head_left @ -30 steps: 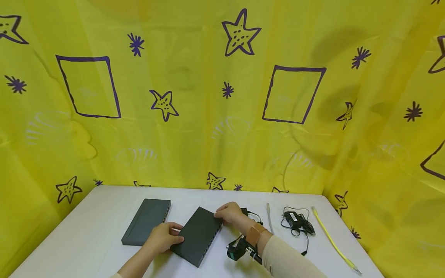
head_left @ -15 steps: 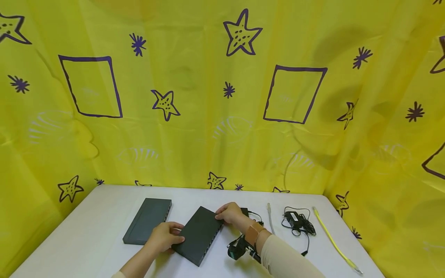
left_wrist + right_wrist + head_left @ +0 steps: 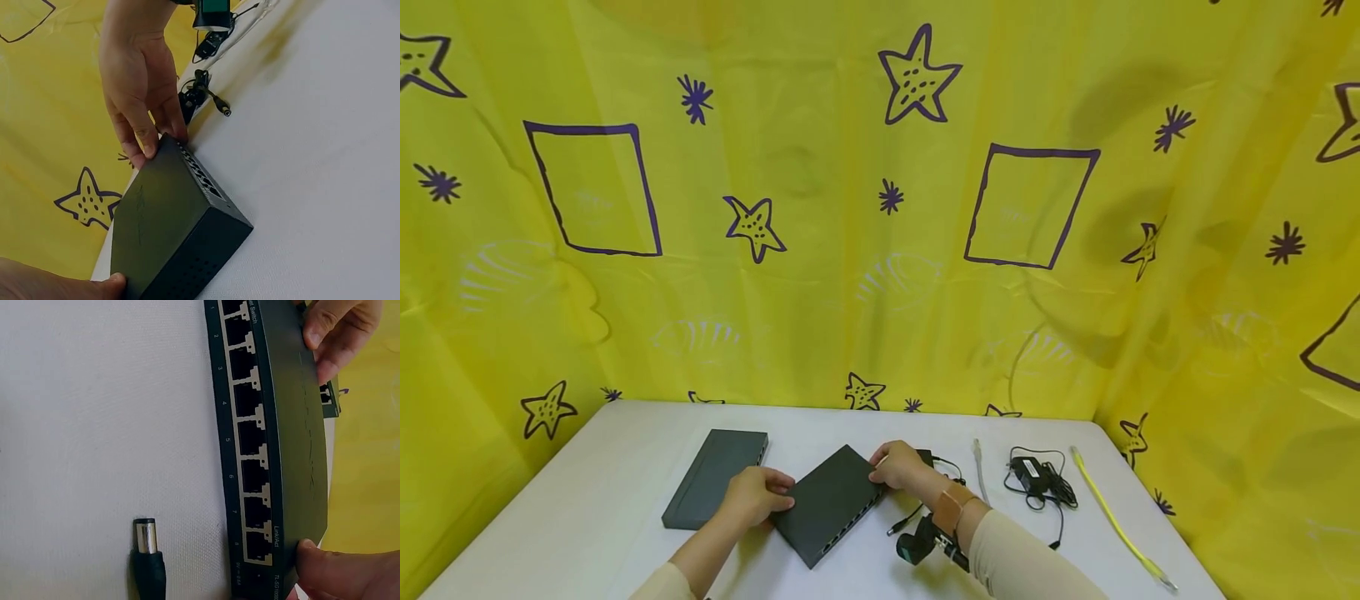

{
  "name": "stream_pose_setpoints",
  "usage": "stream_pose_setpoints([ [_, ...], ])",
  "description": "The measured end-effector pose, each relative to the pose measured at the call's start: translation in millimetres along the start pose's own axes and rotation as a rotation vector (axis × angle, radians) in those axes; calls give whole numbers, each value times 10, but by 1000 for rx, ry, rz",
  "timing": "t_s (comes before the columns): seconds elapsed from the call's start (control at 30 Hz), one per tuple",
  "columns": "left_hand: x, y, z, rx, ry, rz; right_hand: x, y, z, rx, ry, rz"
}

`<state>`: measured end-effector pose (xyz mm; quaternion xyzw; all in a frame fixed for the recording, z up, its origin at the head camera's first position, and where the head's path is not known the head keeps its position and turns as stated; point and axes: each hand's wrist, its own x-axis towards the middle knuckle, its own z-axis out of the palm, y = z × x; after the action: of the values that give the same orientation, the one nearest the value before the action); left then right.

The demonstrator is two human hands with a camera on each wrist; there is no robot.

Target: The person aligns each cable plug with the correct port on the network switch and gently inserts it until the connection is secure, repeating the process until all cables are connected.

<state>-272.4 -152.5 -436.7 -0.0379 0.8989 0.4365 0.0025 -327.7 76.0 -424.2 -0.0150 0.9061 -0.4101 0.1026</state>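
Note:
A dark Ethernet switch [image 3: 829, 507] is held between both hands above the white table. My left hand [image 3: 752, 495] grips its left edge, thumb on top. At the far right corner my right hand [image 3: 897, 464] pinches it between thumb and fingers. A row of numbered ports [image 3: 250, 434] fills one long side, with the power socket at the end near my right thumb [image 3: 337, 572]. On the table beside that side lies a black barrel plug [image 3: 149, 565], touched by neither hand. The left wrist view shows the switch [image 3: 162, 200] tilted.
Another dark switch [image 3: 718, 479] lies at the left, behind my left hand. Right of my right arm are a grey cable [image 3: 980, 467], a black power adapter [image 3: 1036, 477] with coiled cord and a yellow network cable [image 3: 1116, 518]. A patterned yellow curtain [image 3: 820, 333] closes off the back.
The switch has turned a little clockwise, its far corner shifting right and its near corner left. Both hands have moved slightly with it, keeping their hold.

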Motion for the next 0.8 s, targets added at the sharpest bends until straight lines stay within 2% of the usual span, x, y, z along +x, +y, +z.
stream_pose_setpoints([
  [0.17, -49, -45, -18, 41, 42, 33, 20, -8, 0, 26, -27, 38],
  [0.4, -334, -114, -66, 8, 133, 63, 126, 4, 16, 58, -49, 79],
  [0.47, -400, -139, -64, -37, 137, 35, 154, 11, 22, 62, -46, 89],
  [0.63, -486, -199, 0, -221, 98, -37, 206, 25, 38, 75, -36, 117],
  [0.8, -492, -246, 104, -245, 87, -55, 245, 33, 71, 74, -33, 125],
])
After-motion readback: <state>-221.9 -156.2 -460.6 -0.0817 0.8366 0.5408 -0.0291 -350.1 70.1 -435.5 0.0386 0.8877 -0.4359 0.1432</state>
